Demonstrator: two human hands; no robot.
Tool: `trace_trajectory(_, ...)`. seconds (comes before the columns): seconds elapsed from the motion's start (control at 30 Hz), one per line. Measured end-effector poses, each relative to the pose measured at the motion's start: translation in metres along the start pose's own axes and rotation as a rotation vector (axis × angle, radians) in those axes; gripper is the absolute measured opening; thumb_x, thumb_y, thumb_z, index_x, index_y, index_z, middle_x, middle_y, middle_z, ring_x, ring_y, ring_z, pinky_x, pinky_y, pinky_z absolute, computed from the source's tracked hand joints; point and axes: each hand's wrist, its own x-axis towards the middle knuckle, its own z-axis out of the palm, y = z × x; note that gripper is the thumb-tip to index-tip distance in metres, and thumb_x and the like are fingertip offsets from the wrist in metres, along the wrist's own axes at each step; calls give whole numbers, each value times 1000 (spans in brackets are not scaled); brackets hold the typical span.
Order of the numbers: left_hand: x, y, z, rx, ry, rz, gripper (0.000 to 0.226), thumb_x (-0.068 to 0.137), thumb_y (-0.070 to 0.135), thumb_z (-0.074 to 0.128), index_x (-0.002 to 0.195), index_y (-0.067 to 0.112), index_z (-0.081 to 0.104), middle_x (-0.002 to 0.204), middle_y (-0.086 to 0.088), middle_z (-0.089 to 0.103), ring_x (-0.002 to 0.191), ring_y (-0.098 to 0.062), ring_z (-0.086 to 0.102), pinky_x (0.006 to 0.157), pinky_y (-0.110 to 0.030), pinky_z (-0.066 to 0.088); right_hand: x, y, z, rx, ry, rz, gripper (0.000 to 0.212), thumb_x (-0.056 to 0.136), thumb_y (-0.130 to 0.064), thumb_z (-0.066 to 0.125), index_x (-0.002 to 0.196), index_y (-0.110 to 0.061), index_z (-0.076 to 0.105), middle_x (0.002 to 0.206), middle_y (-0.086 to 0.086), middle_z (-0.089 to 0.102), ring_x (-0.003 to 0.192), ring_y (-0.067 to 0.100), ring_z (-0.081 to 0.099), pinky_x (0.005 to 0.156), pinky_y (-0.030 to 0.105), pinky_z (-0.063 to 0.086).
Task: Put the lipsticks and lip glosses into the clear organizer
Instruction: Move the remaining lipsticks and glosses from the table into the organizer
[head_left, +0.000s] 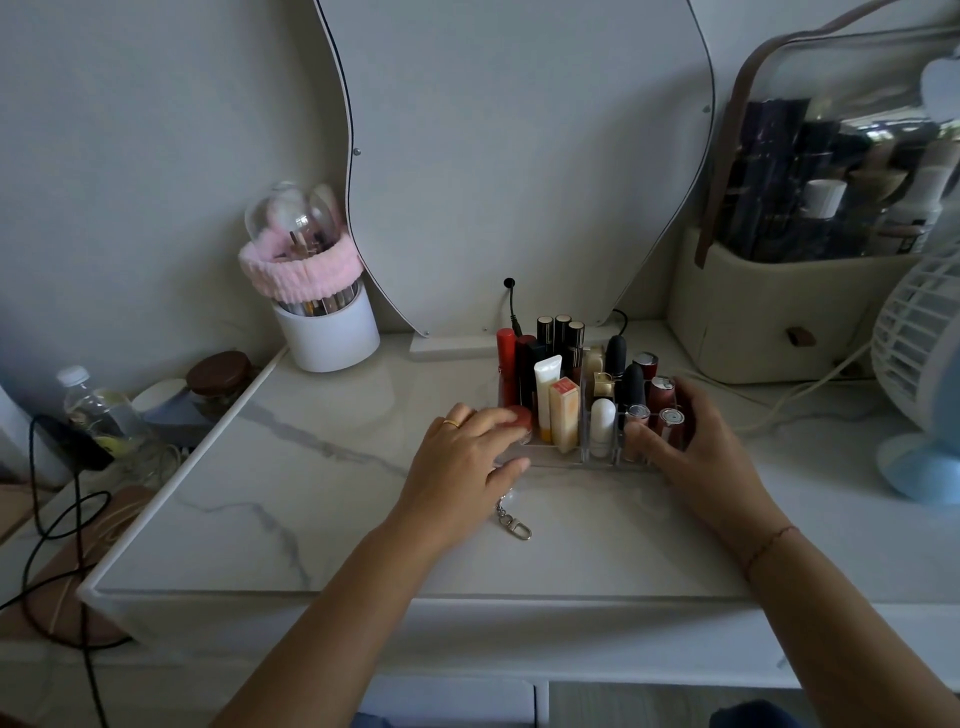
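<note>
Hands, left (462, 457) and right (691, 441), clasp the filled clear organizer (550, 457), fingers (644, 434) curled around its sides.

Wall (130, 130): plain, pale grey
Table (337, 519): white marble top, grey veins
Mirror (519, 156): curvy, leaning on the wall
Light: dim, possibly daylight

A marble-patterned tabletop (322, 499) bore a white cup (332, 332) of brushes wrapped in a pink headband (298, 270), set beside a curved mirror (524, 156). At far left stood a water bottle (91, 405) and a brown-lidded jar (221, 374); at right — a cream storage case (769, 312) and a white fan (919, 353). A metal keychain clasp (514, 522) lay on the marble.
</note>
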Motion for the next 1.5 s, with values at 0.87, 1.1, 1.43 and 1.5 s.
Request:
trace_trajectory(0.87, 27, 12, -22, -508, 409, -376, 34, 72, 16, 76, 104, 24, 67, 79, 15, 57, 70, 6, 55, 62, -2, 39, 0, -1, 0, 0, 12, -4, 73, 78, -36, 70, 139, -22, 34, 107, -10, 55, 77, -18, 49, 55, -1, 39)
trace_trajectory(1.1, 30, 10, 3, -422, 326, -367, 38, 73, 19, 77, 109, 18, 66, 94, 0, 63, 70, -2, 54, 63, -3, 38, 0, 0, 0, 11, 3, -6, 75, 78, -36, 69, 141, -22, 32, 107, -9, 53, 74, -18, 49, 51, -4, 36)
trace_trajectory(1.43, 34, 10, -2, -398, 440, -299, 37, 74, 23, 76, 109, 18, 66, 97, 5, 63, 79, -7, 56, 71, -14, 44, 1, 1, 2, -3, 25, -16, 72, 77, -34, 71, 138, -20, 35, 108, -7, 56, 78, -17, 51, 54, -7, 34)
trace_trajectory(1.5, 37, 10, -5, -417, 456, -308, 37, 73, 23, 77, 108, 17, 66, 98, 4, 64, 80, -9, 55, 73, -18, 45, 1, 0, 2, -2, 31, -21, 71, 77, -32, 71, 138, -19, 36, 105, -8, 56, 73, -25, 51, 54, -7, 33)
